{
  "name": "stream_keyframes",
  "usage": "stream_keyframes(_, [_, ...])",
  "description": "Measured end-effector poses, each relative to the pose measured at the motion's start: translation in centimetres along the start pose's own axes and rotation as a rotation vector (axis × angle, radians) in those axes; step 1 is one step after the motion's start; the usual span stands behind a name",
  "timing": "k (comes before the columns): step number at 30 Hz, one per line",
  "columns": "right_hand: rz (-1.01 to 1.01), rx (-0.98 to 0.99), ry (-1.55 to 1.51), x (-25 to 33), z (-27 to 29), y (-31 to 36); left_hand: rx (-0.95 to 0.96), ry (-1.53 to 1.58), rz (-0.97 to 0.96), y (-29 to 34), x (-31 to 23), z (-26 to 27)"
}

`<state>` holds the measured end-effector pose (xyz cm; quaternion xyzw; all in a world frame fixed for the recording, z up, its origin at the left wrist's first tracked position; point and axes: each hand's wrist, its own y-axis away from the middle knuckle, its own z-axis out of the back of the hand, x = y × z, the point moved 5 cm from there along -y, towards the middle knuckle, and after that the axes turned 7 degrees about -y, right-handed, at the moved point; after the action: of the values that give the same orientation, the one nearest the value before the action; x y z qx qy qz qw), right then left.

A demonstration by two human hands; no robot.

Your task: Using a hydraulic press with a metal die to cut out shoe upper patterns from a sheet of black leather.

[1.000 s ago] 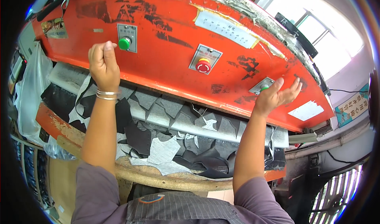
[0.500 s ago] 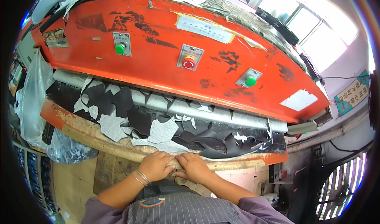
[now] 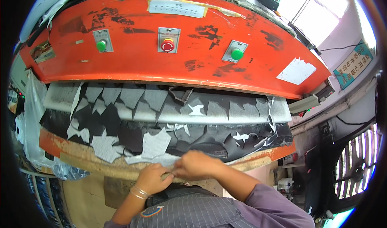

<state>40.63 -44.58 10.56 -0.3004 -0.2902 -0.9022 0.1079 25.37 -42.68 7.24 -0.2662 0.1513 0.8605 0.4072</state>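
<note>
My left hand (image 3: pixel 152 178), with bracelets at the wrist, is at the worn wooden front edge (image 3: pixel 109 167) of a red press machine (image 3: pixel 133 62). Its fingers are curled, with the thumb beside my right hand (image 3: pixel 196 164). The right hand is closed against the left hand's fingertips; whatever is between them is hidden. Just beyond the hands lies a light grey cut strip of material (image 3: pixel 149 159). A grey cut piece (image 3: pixel 156 143) and another grey piece (image 3: pixel 105 146) rest on dark leather-like scraps (image 3: pixel 201 141). Farther back, a metal cutting die (image 3: pixel 181 95) stands on the pale slab (image 3: pixel 181 118).
Two green buttons (image 3: pixel 237 54) flank a red stop button (image 3: pixel 167 45) on the press front. A clear plastic bag (image 3: pixel 34 115) hangs at left. A barred fan (image 3: pixel 356 165) stands at right, near a window (image 3: pixel 310 10).
My right hand has risen and closed in beside the left, which has shifted slightly down and left. The view has tilted, and more of the slab and the metal die now shows under the press.
</note>
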Motion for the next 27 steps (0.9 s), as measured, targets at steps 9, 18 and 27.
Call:
stream_keyframes(9, [-0.413,-0.761,0.271,-10.5,17.3,-16.6,-0.230,0.742,0.268,-16.9,5.3,4.7])
stream_keyframes(18, [0.033,-1.070,-0.345,-15.7,18.2,-9.7,-0.207,0.787,0.306,-29.0,6.2,1.8])
stream_keyframes(27, [0.187,-0.828,-1.263,-16.6,13.8,-1.3,-0.250,0.538,-0.253,-26.9,-1.3,-2.1])
